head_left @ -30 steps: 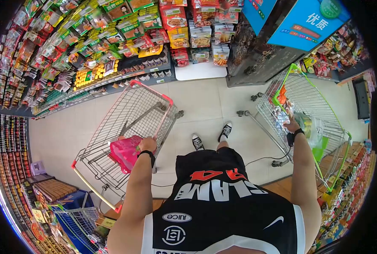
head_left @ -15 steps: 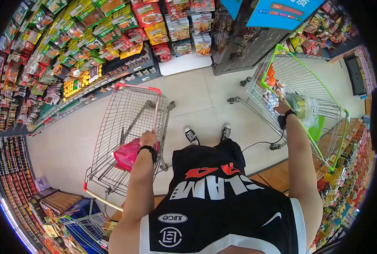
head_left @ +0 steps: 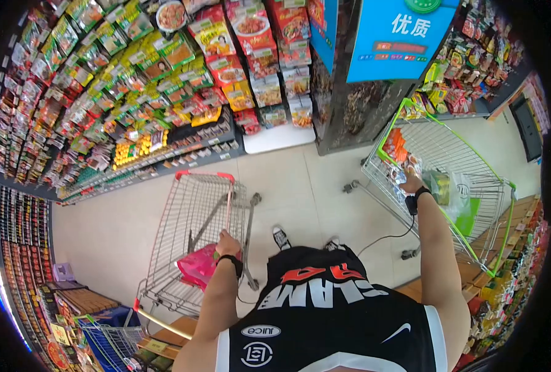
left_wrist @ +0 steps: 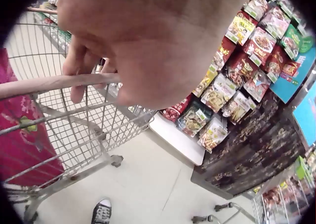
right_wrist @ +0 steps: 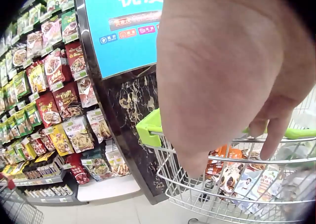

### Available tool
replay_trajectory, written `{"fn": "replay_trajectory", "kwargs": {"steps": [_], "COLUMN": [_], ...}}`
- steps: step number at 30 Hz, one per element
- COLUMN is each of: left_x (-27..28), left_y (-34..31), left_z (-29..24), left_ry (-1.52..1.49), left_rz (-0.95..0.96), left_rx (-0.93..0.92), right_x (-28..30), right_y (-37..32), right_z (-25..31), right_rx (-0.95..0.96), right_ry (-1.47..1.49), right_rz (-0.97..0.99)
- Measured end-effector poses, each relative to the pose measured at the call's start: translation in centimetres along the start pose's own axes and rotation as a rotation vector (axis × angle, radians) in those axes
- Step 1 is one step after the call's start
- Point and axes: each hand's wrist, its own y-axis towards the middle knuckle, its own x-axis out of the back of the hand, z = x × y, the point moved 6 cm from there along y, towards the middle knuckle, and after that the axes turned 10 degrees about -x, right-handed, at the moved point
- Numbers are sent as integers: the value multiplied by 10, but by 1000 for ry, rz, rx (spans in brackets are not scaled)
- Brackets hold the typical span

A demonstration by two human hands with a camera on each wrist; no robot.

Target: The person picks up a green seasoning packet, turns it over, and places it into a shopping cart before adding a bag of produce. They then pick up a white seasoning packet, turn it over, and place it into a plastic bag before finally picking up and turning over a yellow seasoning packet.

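Observation:
My left hand [head_left: 227,243] grips the side rail of a wire shopping cart with red corners [head_left: 213,176]. In the left wrist view its fingers curl over the faded pinkish rail [left_wrist: 44,86]. A bright pink bag [head_left: 198,266] lies inside that cart, just below the hand. On the other side, my right hand [head_left: 411,181] holds the rim of a second shopping cart with green trim [head_left: 393,124]. Its fingers hang over the green rim in the right wrist view. Orange packaging [head_left: 396,146], several printed packs [right_wrist: 254,184] and a translucent plastic bag [head_left: 458,198] sit in this cart.
Shelves of hanging food packets [head_left: 164,62] run along the front left. A dark marbled pillar [head_left: 359,124] with a blue sign [head_left: 405,37] stands ahead, close to the green-trimmed cart. Another cart [head_left: 117,341] stands behind at the left. A thin cable [head_left: 380,239] trails from my right wrist.
The red-cornered cart has turned and come back from the shelves towards my body, with my left hand on its rail throughout. My right hand stays on the green-trimmed cart. The head view has shifted.

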Motion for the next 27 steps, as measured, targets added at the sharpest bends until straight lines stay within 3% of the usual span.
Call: {"fn": "replay_trajectory", "kwargs": {"steps": [5, 8, 10, 12, 14, 15, 16, 18, 20, 21, 23, 24, 25, 26, 27], "left_x": [-32, -26, -24, -38, -50, -53, -55, -60, -105, -104, -113, -115, -118, -123, -124], "left_y": [8, -13, -28, -37, -33, -41, -52, -64, -47, -50, -56, -57, -57, -55, -54], "left_z": [5, -14, -22, -21, -10, -13, -12, -3, 21, 22, 25, 20, 17, 16, 12], "left_ry": [-100, -10, 1, -41, -139, -135, -122, -90, 73, 12, -119, -116, -115, -115, -21], "left_rz": [81, 58, -14, -24, 9, 28, 42, 66, 90, 105, 138, 158, 176, 193, 245], "left_rx": [32, 17, -6, 8, 58, 102, 149, 211, 2, 47, 137, 87, 40, -4, -59], "right_x": [23, 23, 21, -3, 3, 0, 18, 27, 70, 81, 38, 1, -72, 0, -38], "right_y": [13, 20, 19, 49, 42, 49, 29, 34, -18, -38, -19, 2, 65, -54, -30], "right_z": [-3, -12, -30, -51, -57, -64, -62, -73, -87, -94, -148, -186, -239, -216, -251], "right_rx": [47, 95, 56, 208, 260, 242, 251, 166, -63, -184, -297, -375, -258, -480, -514], "right_ry": [-116, -230, -40, 118, 213, 47, 138, -16, 151, 229, 56, 146, 135, 285, 100], "right_rz": [71, -123, -144, -275, -261, -238, -318, -75, -90, -93, -167, -196, -40, -1, -227]}}
